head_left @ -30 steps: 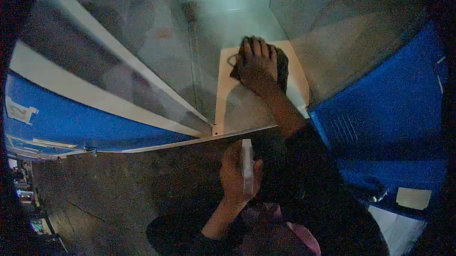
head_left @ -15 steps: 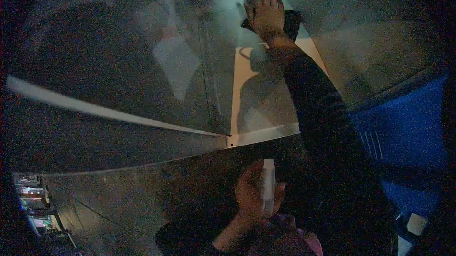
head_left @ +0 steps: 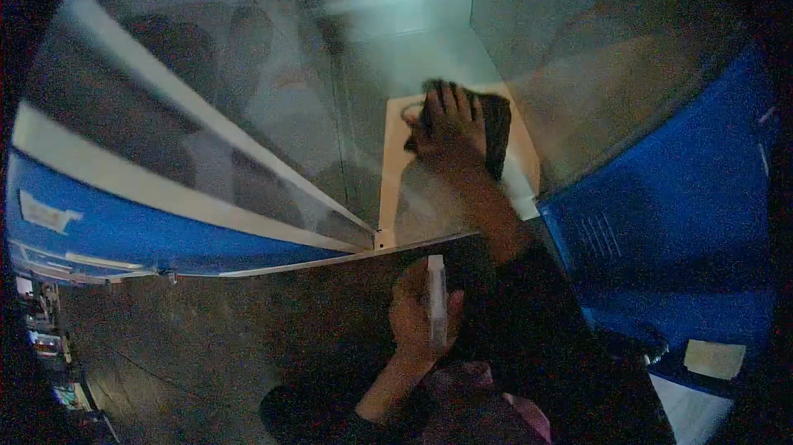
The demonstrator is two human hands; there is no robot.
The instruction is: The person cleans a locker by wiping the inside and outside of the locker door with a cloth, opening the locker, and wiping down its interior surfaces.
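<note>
My right hand (head_left: 453, 123) lies over a dark cloth (head_left: 496, 127), its fingers stretched across it. The cloth is pressed against the lit orange-tan floor panel (head_left: 396, 139) inside a metal cabinet (head_left: 355, 114). Lower down, near my body, my left hand (head_left: 413, 321) is closed round a slim white object (head_left: 438, 300), held upright. It shows narrow side on, with a narrower top end; its kind cannot be made out. A shadow falls over the panel below my right hand.
Blue cabinet doors or sides stand at the right (head_left: 661, 189) and left (head_left: 124, 205). A pale paper or label (head_left: 714, 358) shows at lower right. Dark floor (head_left: 190, 321) lies at lower left, with cluttered small items (head_left: 45, 342) beyond it.
My right hand and the cloth have come from the back of the cabinet toward me, onto the orange-tan panel. The view has shifted, showing more blue at left. My left hand keeps its hold.
</note>
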